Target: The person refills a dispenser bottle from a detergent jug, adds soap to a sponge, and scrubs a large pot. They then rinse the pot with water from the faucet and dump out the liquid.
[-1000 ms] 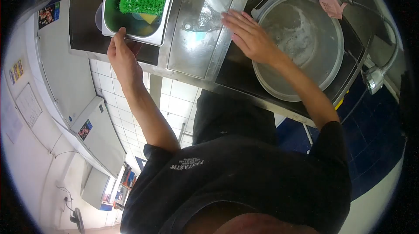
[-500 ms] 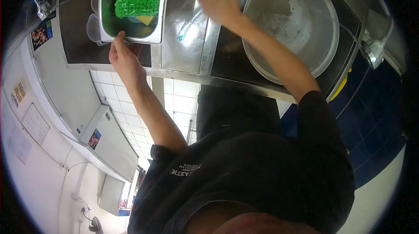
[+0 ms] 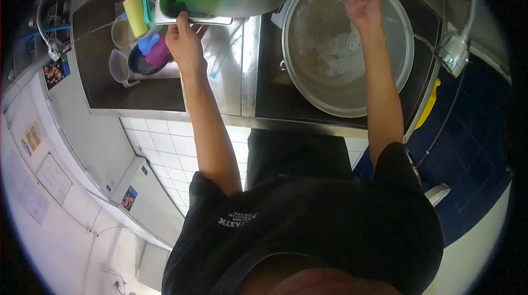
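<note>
Over the steel desk (image 3: 224,75), both arms (image 3: 212,119) reach toward twelve o'clock. Left hand (image 3: 186,45) pinches the metal pan (image 3: 217,20) just at its twelve; right hand (image 3: 363,9), loosely open and empty, hovers above the tub (image 3: 322,42).

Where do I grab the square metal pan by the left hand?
Probably hold the metal pan by its near rim, coming from the person's side. That lip sticks out, so it looks easy to pinch. The left hand grips there, thumb on top.
</note>
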